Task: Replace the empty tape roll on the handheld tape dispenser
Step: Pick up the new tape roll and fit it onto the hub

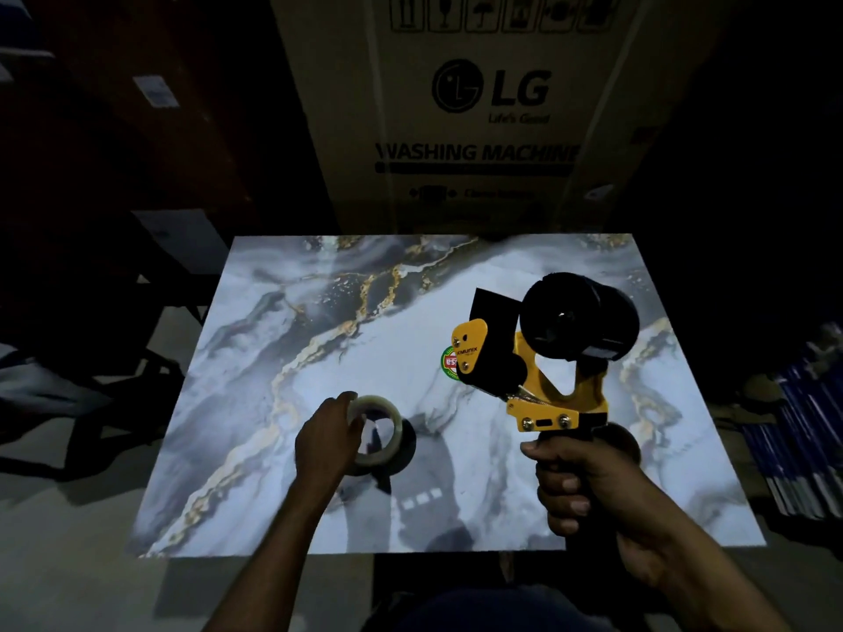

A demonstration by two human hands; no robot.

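A yellow and black handheld tape dispenser (543,358) is held upright above the right half of the marble-patterned table (319,312). My right hand (579,481) grips its black handle from below. The black wheel at the dispenser's top (565,319) shows no clear tape on it. A roll of clear tape (378,431) is at the front middle of the table. My left hand (326,437) holds its left rim, thumb on top and fingers curled round the side.
A tall cardboard washing-machine box (479,107) stands right behind the table's far edge. Dark stacked goods (803,440) line the right side, and dim shelving and frames (114,312) the left. A round sticker (449,362) lies on the table under the dispenser.
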